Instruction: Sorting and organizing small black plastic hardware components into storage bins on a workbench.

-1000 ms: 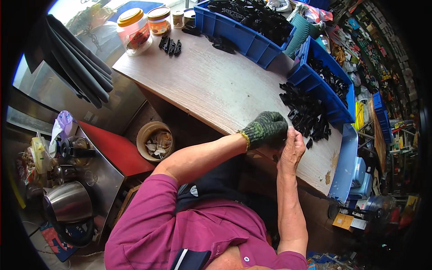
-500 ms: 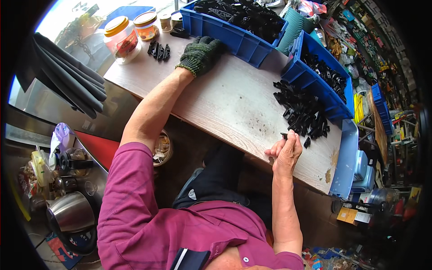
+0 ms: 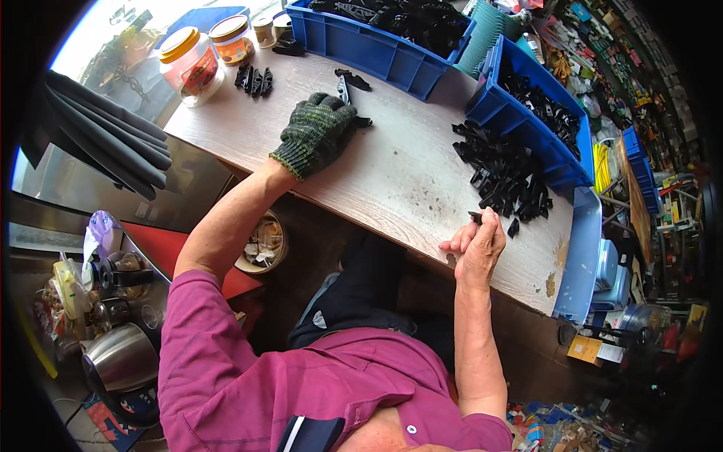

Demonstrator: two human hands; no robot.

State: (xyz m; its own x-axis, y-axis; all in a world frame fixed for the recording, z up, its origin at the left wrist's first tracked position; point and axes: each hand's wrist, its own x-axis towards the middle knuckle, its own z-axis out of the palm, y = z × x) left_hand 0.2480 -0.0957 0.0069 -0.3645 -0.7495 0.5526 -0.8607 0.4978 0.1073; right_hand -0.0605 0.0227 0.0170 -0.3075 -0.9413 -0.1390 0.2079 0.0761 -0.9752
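Over pale tabletop (image 3: 384, 169), the right hand (image 3: 480, 252) pinches a black piece (image 3: 475, 218); gloved left hand (image 3: 315, 134) hides its grip.

small blk pc (image 3: 475, 218) pinched in R hand (image 3: 479, 248), 2nd blk pc (image 3: 364, 122) at gloved L hand (image 3: 316, 134), mostly hidden, end showing

Shows labels, with wording too small to read. Past the grip of the gloved left hand (image 3: 315, 134), to its upper left, shows a red label (image 3: 200, 75) on a clear jar (image 3: 181, 66) and an orange label (image 3: 238, 52) on the tub (image 3: 229, 30) just beside it. Well below and left of that grip, shows pale lettering (image 3: 144, 400) on a flat dark-blue and red item (image 3: 113, 423). Below and right of the right hand (image 3: 480, 248), shows a white panel (image 3: 609, 352) at an orange box (image 3: 584, 349), too small for reading.
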